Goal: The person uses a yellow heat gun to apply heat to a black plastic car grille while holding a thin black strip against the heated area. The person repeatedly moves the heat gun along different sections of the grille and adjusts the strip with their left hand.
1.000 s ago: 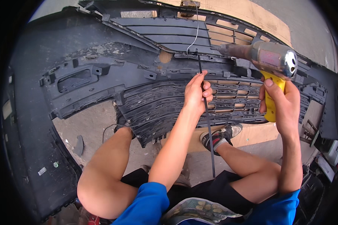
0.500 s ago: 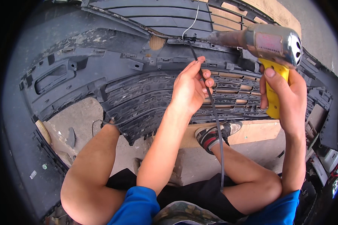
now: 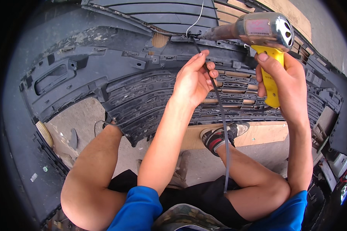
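A thin black strip [image 3: 223,119] runs through the curled fingers of my left hand [image 3: 194,77], from my lap up to a small black fitting [image 3: 192,34] on an upper dark plastic panel [image 3: 162,15]. My right hand [image 3: 285,82] grips the yellow handle of a heat gun [image 3: 264,27], whose narrow metal nozzle points left at that fitting, touching or very near it. A white wire [image 3: 199,17] curves down to the same spot. Below my hands lies a large dark car bumper [image 3: 88,65] with slatted grille sections.
Bare shins and a sneaker [image 3: 216,138] are below the bumper. Cardboard [image 3: 258,134] and a curved dark scrap [image 3: 74,136] lie on the concrete floor [image 3: 81,115]. A large dark panel [image 3: 27,165] spans the left side, and assorted parts [image 3: 337,165] sit at the right edge.
The heat gun and both hands have moved up in the view, the nozzle now nearer the fitting. My left hand is also farther left than a second ago. The panels appear slightly shifted.
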Available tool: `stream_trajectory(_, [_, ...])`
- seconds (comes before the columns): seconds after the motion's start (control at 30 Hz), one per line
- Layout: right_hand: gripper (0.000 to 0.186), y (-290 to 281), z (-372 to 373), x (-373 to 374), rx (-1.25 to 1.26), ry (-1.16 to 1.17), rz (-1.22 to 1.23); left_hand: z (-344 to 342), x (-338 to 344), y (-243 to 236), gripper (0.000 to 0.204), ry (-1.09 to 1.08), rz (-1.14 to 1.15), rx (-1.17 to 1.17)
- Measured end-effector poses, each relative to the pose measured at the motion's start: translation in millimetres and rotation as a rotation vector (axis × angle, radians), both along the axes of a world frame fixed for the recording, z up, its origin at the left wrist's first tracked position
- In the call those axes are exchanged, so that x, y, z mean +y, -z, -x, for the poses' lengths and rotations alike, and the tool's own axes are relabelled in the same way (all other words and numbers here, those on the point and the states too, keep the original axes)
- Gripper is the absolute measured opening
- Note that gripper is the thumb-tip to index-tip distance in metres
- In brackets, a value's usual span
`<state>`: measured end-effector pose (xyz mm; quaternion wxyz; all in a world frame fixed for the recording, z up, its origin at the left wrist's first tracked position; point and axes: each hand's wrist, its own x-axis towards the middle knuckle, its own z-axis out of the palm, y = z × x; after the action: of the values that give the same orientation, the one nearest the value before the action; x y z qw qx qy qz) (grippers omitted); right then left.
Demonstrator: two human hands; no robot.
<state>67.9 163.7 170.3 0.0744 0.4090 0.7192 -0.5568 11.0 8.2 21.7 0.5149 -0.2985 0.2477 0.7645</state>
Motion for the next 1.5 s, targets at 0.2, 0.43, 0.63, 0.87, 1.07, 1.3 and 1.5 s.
stream_trajectory(0.2, [0.03,10,3,-1,-0.012,-0.015,0.016,2,3,-3,0.024,-0.009,0.002,-0.004])
stream_trajectory(0.43, [0.031,16,5,0,0.004,-0.025,0.006,0,2,3,0.026,-0.062,-0.062,0.001])
stream_trajectory(0.63, [0.03,17,2,3,0.024,-0.014,0.021,-1,5,1,0.026,-0.073,-0.073,0.013])
stream_trajectory(0.87, [0.03,17,2,1,0.039,-0.008,0.058,-2,-2,6,0.026,-0.066,-0.078,0.023])
stream_trajectory(1.07, [0.028,20,3,2,0.044,0.025,0.075,1,-10,18,0.028,-0.034,-0.188,-0.031])
stream_trajectory(1.3, [0.026,5,2,22,0.136,0.062,0.174,25,-23,64,0.034,0.023,-0.278,0.021])
stream_trajectory(1.5, [0.025,11,-14,24,0.134,0.096,0.198,17,-22,70,0.035,0.012,-0.334,-0.053])
